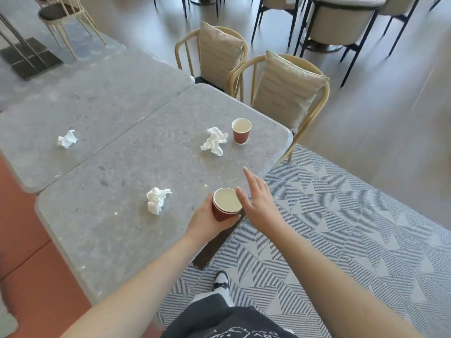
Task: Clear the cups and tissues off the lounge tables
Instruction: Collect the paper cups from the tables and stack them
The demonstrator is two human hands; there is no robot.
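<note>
My left hand (207,222) grips a stack of red paper cups (225,203) over the near right edge of the grey stone table (122,215). My right hand (258,203) hovers just right of the stack, fingers straight and spread, holding nothing. Another red paper cup (241,131) stands upright near the table's far right corner. Beside it lies a crumpled white tissue (214,141). A second crumpled tissue (157,200) lies left of the held stack. A third tissue (67,139) lies on the adjoining table (97,93) to the left.
Two wooden chairs with beige cushions (285,91) (219,54) stand at the tables' far side. A patterned grey rug (341,228) covers the floor on the right. More chairs (341,23) stand farther back. My leg and shoe (220,280) are below the table edge.
</note>
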